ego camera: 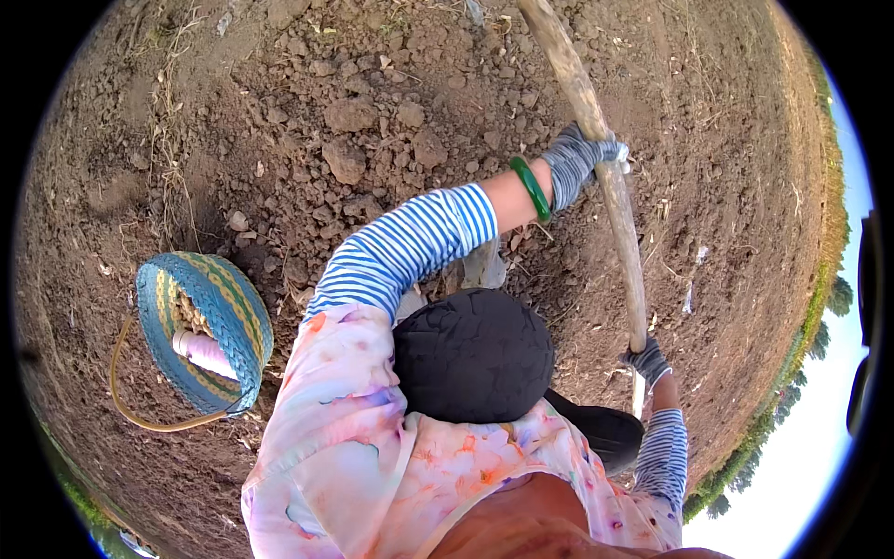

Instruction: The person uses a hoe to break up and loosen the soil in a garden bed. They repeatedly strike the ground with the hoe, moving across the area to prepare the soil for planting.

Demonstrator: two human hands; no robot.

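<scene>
A long, rough wooden pole [609, 168] slants across the view, and its far end runs out of the top edge. My left hand [581, 159], in a grey knitted glove, is wrapped around its middle. On that wrist sits a green bangle [531, 189]. Lower right, my right hand [649, 362], also gloved in grey, grips the pole's near end. Beneath and beyond the pole lies brown soil [419, 77] with loose clods [345, 161]. Whatever is fixed to the pole's far end is out of view.
At left a blue woven basket [255, 307] with yellow and green bands leans over, its handle [126, 405] lowered. It holds small beige pieces [192, 314] and a pale pink cylinder [206, 353]. My dark-clothed knee [475, 356] is below my left arm. Pale scraps [688, 297] lie at right.
</scene>
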